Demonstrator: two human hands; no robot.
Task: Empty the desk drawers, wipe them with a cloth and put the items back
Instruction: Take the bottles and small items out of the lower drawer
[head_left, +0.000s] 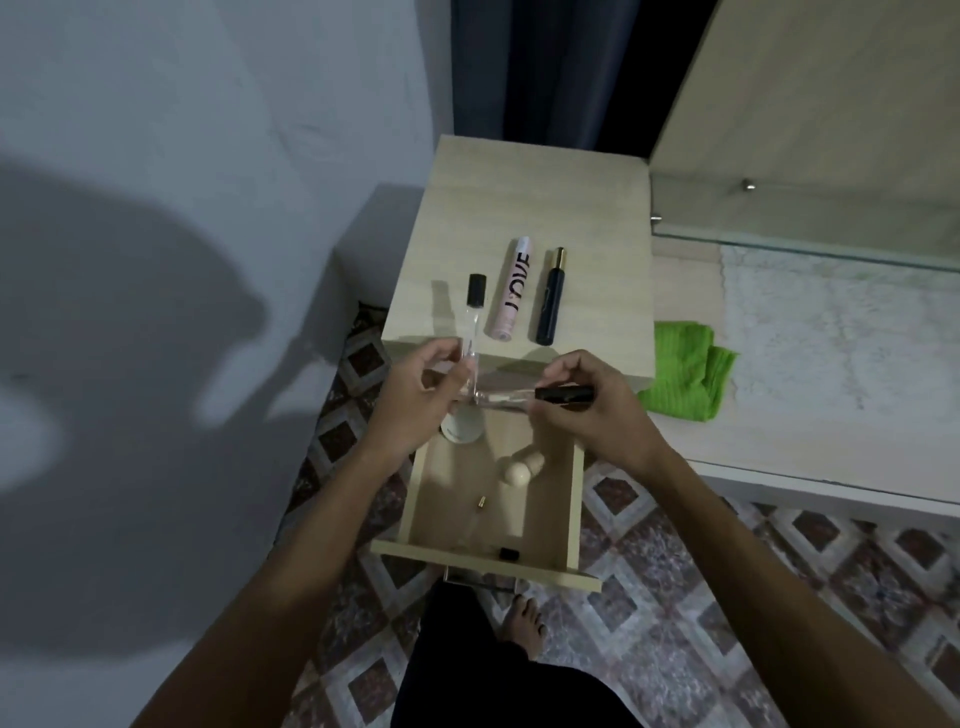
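The wooden drawer (571, 499) is pulled out below the small cabinet top (524, 197). My left hand (415, 400) holds a clear vial with a black cap (110, 312) pointing up over the cabinet's front edge. My right hand (587, 410) pinches a second clear vial with a black cap (519, 397), lying sideways above the drawer. On the cabinet top lie a pink "LOVE" tube (511, 291) and a dark blue tube with a gold cap (550, 299). Inside the drawer are a white jar (462, 431), a cream roll-on bottle (519, 467), a small gold-tipped vial (478, 506) and a black cap (508, 553).
A green cloth (685, 374) lies crumpled on the desk to the right, beside a white lace mat (831, 332) under a glass shelf. A pale wall stands at the left. Patterned floor tiles and my bare foot (524, 623) are below the drawer.
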